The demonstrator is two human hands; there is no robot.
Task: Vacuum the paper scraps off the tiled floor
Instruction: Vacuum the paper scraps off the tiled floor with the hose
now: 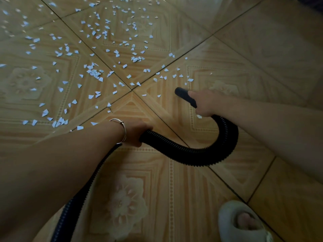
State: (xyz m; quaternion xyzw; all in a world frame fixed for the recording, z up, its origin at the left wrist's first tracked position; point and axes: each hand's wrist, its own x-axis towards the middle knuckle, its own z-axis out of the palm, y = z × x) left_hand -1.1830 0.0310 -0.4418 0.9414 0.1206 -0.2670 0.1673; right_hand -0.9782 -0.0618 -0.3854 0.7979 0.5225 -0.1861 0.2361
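- Head view: the right hand has its fingers curled fully round the smooth black rigid nozzle tube, just behind the open mouth. The mouth points up and left at the nearest litter. Gripping this close to the tip probably gives finer aim.
- I cannot tell whether the mouth touches the floor or hangs just above it.
- The left hand, with a thin silver bangle on its wrist, closes its fingers round the ribbed black flexible hose farther back.
- Between the two hands the hose bends in a deep U, then runs down and left beneath the left forearm and out of the frame. This second grip likely carries the hose's weight and keeps the loop from dragging through the litter.
- The small pale blue-white paper scraps lie scattered on the tan patterned tiled floor, thickest up and left of the nozzle and spread over several tiles.
- A few scraps sit just ahead of the mouth, and one lies beside the underside of the right hand.
- The tiles nearest the person show almost no scraps, so the sweep seems to run outward from the feet, with most of it left to do.
- A foot in a pale open-toed slipper stands at the lower right, well apart from the scraps.
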